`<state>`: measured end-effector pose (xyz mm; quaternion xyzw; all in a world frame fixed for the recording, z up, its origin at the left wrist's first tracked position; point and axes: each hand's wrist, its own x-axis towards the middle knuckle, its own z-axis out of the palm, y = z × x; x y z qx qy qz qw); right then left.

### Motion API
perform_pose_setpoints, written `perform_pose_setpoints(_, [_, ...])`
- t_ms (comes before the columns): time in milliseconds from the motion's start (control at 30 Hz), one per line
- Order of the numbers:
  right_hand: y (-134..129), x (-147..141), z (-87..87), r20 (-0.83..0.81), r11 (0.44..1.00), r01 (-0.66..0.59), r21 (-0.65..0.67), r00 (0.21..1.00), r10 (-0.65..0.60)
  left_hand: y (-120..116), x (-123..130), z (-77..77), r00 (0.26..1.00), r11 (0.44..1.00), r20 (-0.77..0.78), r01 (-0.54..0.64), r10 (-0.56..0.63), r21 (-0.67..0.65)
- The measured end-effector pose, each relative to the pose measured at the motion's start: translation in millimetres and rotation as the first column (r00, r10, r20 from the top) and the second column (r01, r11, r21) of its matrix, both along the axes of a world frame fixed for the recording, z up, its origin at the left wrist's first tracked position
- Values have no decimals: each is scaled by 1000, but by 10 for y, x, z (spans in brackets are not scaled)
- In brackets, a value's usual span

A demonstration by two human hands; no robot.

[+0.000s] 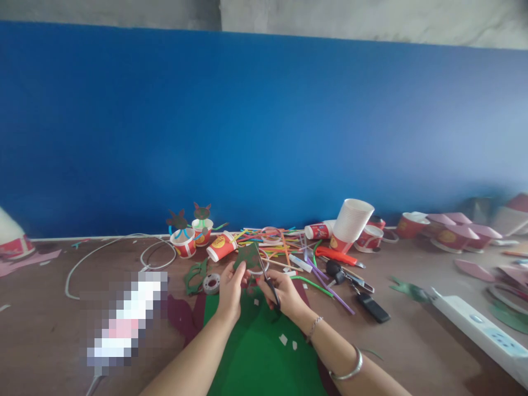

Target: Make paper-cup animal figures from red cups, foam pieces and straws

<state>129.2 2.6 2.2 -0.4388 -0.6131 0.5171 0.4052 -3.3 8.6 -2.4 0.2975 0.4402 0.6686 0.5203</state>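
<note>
Basically, just below frame centre — left hand (231, 290) pinched a dark green paper piece (246, 255) by its lower part; right hand (285, 291) gripped black-handled scissors (271, 288), blades at the paper's right edge. Green sheet (251, 357) lay bottom centre — white scraps (282, 340) on it.

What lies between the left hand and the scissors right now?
In the head view, dark green paper lies between the left hand, which pinches it, and the scissors.
</note>
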Motion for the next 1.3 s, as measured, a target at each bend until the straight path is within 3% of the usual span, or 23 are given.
perform_pose_setpoints(200, [1,3,-10,0,1000,-8,-5,1000,8,-40,17,68,996,999,78,40,-37,-30])
perform_pose_setpoints(433, [-3,2,7,6,1000,0,-21,1000,0,13,1,14,977,999,207,36,-43,39])
perform_pose_setpoints(600, [-11,-4,4,-3,999,-28,-15,1000,28,-6,11,-46,993,994,-22,112,-112,1])
perform_pose_setpoints(833, [-12,8,10,-67,998,-44,-38,997,41,-11,-10,-98,940,989,-316,147,-128,36])
perform_pose_setpoints(1300, [-20,2,48,-51,999,-30,-19,998,29,-7,-20,-119,939,986,-310,167,-150,30])
